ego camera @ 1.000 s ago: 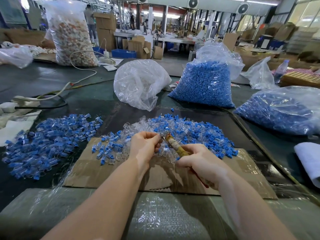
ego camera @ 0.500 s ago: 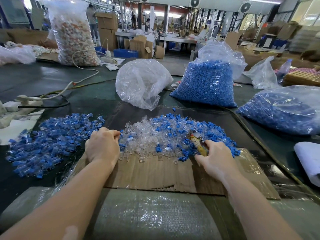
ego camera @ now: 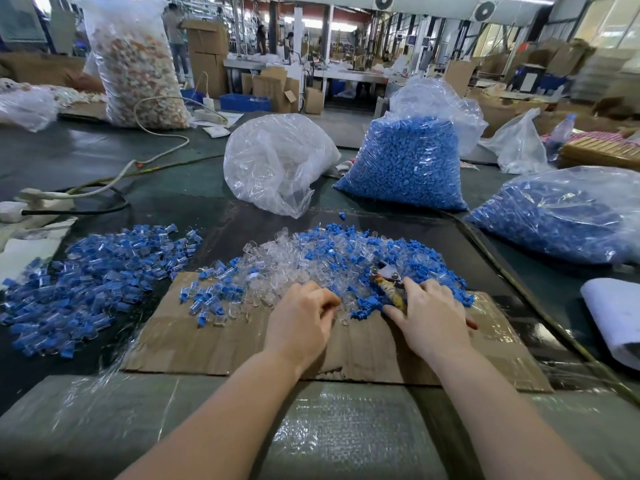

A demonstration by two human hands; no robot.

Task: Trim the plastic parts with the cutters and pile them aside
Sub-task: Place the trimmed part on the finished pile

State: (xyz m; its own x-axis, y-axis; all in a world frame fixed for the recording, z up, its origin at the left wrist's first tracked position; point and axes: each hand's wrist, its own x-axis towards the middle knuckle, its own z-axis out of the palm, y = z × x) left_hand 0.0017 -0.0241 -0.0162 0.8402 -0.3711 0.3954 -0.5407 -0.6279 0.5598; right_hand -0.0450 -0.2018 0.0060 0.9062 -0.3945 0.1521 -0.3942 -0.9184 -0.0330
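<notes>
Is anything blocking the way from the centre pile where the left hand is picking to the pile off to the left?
Nothing visible does. The left hand is at the near edge of the centre pile; between there and the left pile lie only flat cardboard and a few scattered pieces.

A tall clear sack (ego camera: 136, 64) of pale scraps stands at upper left, a white cable (ego camera: 162, 147) curling beside it. A crumpled clear bag (ego camera: 277, 161) sits at centre. Cardboard boxes (ego camera: 207, 53) line the background. White cloth (ego camera: 616, 317) lies at right.
</notes>
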